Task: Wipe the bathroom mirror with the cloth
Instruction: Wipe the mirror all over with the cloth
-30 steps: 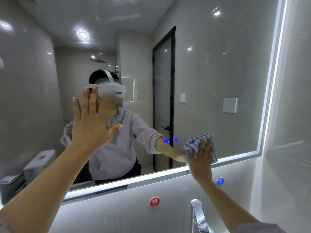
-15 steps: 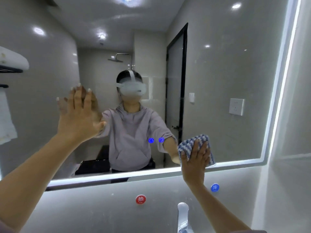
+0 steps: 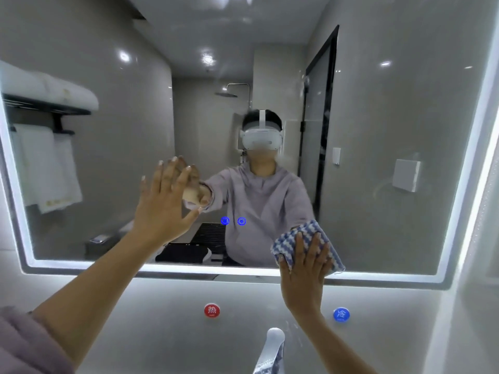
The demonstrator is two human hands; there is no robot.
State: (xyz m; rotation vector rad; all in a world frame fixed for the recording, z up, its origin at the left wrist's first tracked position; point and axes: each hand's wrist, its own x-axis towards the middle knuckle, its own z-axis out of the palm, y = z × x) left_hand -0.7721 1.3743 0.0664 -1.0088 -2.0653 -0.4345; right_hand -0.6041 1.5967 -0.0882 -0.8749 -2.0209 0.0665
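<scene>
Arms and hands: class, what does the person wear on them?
A mauve-grey sleeve is pushed up the left arm; both forearms are uncovered. The left hand and right hand show no gloves, rings or watch; nails look pale-tipped.

The right hand (image 3: 303,268) pressed a blue and white cloth (image 3: 310,229) flat on the mirror (image 3: 378,117), fingers straight, just above the mirror's bright bottom edge; the left hand (image 3: 162,209) lay flat on the glass, higher up and well apart from the right hand; below the hands were a red button (image 3: 212,310), a blue button (image 3: 341,315) and a shiny tap (image 3: 272,346) between them.
</scene>
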